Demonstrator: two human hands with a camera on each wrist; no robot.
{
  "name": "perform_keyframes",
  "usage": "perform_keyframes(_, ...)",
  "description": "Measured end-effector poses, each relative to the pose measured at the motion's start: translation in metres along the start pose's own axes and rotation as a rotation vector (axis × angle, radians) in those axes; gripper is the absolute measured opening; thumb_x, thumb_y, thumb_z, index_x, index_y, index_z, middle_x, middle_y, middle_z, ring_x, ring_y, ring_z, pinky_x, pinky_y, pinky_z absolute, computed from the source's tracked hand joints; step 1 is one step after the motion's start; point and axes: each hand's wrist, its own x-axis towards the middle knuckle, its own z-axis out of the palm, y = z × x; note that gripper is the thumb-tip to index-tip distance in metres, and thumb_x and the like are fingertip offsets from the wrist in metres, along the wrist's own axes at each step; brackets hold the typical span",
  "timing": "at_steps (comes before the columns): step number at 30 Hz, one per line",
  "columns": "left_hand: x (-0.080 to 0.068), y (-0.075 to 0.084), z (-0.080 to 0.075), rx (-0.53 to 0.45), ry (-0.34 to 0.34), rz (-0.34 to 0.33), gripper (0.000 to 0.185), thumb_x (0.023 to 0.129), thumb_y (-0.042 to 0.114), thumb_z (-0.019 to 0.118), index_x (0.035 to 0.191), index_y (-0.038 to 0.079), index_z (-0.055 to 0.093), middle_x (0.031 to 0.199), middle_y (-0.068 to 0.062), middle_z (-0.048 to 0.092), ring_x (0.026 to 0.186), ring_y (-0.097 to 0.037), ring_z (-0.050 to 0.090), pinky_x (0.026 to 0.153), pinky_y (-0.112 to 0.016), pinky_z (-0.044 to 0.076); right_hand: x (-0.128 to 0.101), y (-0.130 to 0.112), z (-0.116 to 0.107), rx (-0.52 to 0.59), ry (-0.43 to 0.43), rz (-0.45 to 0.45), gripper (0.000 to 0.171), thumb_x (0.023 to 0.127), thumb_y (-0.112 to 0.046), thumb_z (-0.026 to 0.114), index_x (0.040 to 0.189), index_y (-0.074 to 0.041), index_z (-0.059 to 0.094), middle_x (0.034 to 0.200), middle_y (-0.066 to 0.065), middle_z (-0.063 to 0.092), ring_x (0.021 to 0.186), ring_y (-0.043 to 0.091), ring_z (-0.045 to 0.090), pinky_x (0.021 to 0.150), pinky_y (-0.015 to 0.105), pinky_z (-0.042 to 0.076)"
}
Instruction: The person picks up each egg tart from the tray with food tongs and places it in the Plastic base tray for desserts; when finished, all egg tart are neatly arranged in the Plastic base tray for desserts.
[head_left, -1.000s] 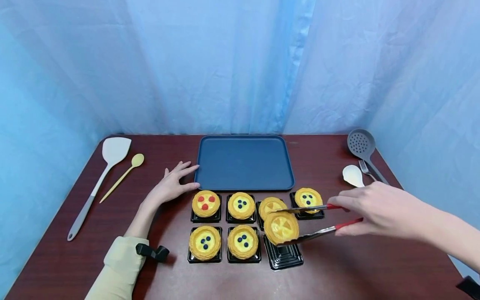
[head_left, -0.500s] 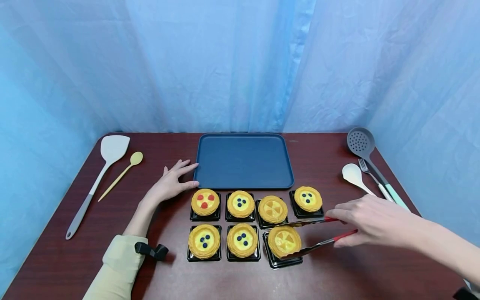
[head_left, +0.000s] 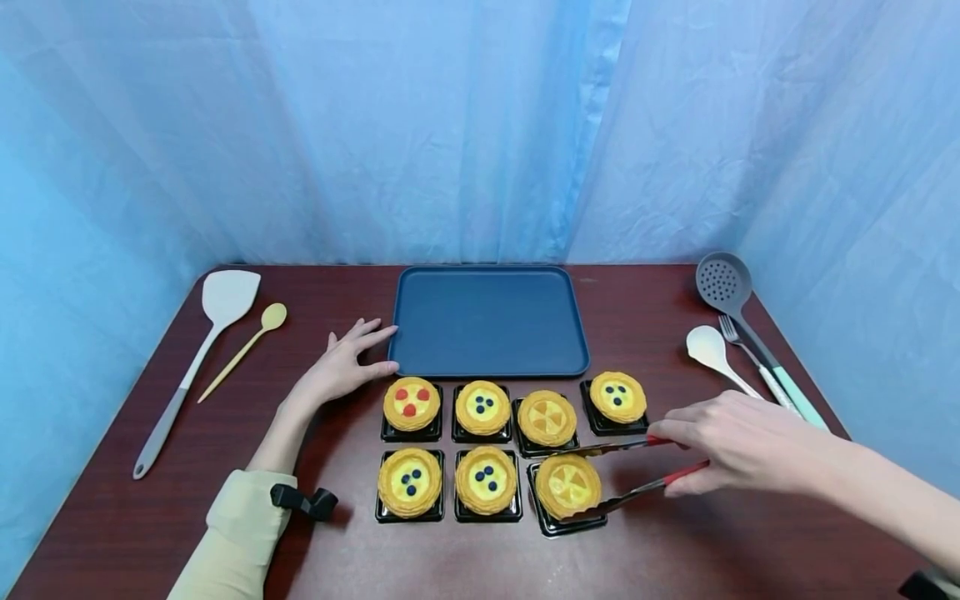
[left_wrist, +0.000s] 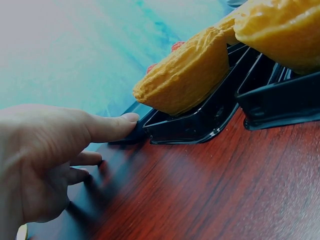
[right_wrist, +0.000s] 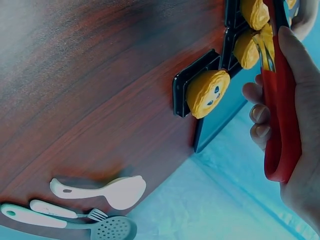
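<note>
Since one second ago, the tart (head_left: 568, 485) with yellow wedges went down from the air into its black holder (head_left: 573, 523), low and a little right of centre in the frame. The right hand (head_left: 738, 443) has its grip closed on the red-handled tongs (head_left: 637, 471), and the two tong arms lie at both sides of this tart. The left hand (head_left: 339, 369) rests flat on the bench (head_left: 675, 550), fingers straight, grip open, fingertips touching the left rim of the blue tray (head_left: 487, 367). Six other tarts sit in holders beside it.
</note>
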Motion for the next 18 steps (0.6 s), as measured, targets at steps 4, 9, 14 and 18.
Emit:
perform_keyframes(4, 0.0007, 0.0006, -0.0010, 0.000, -0.006, -0.001, 0.071, 0.099, 0.034, 0.070, 0.159, 0.012, 0.040, 0.169, -0.026, 0.023, 0.159, -0.049, 0.007, 0.122, -0.076, -0.008, 0.0013, 0.0001, 0.0007, 0.007, -0.002, -0.001, 0.043, 0.076, -0.060, 0.084, 0.098, -0.025, 0.071, 0.080, -0.026, 0.060, 0.064, -0.015, 0.041, 0.054, 0.007, 0.032)
perform_keyframes(9, 0.0003, 0.0005, -0.0009, -0.009, 0.000, 0.000, 0.071, 0.099, 0.034, 0.070, 0.159, 0.012, 0.041, 0.169, -0.026, 0.023, 0.160, -0.049, 0.006, 0.122, -0.075, -0.008, 0.0012, 0.0001, 0.0006, 0.010, -0.005, -0.001, 0.044, 0.075, -0.058, 0.085, 0.100, -0.024, 0.073, 0.081, -0.025, 0.062, 0.065, -0.015, 0.043, 0.054, 0.007, 0.032)
perform_keyframes(14, 0.0003, 0.0001, 0.0001, -0.005, -0.005, -0.002, 0.071, 0.099, 0.034, 0.069, 0.159, 0.012, 0.041, 0.169, -0.026, 0.023, 0.159, -0.049, 0.007, 0.122, -0.076, -0.008, -0.0005, 0.0001, 0.0014, 0.009, -0.009, 0.001, 0.046, 0.076, -0.059, 0.085, 0.101, -0.023, 0.073, 0.081, -0.025, 0.063, 0.065, -0.014, 0.043, 0.054, 0.008, 0.033)
perform_keyframes(18, 0.0003, 0.0002, 0.0000, 0.000, -0.005, 0.000, 0.070, 0.099, 0.034, 0.069, 0.159, 0.011, 0.041, 0.169, -0.026, 0.023, 0.159, -0.049, 0.008, 0.121, -0.076, -0.007, -0.0009, 0.0005, 0.0014, 0.007, -0.012, 0.001, 0.047, 0.076, -0.060, 0.085, 0.101, -0.023, 0.073, 0.080, -0.025, 0.061, 0.065, -0.015, 0.041, 0.054, 0.008, 0.032)
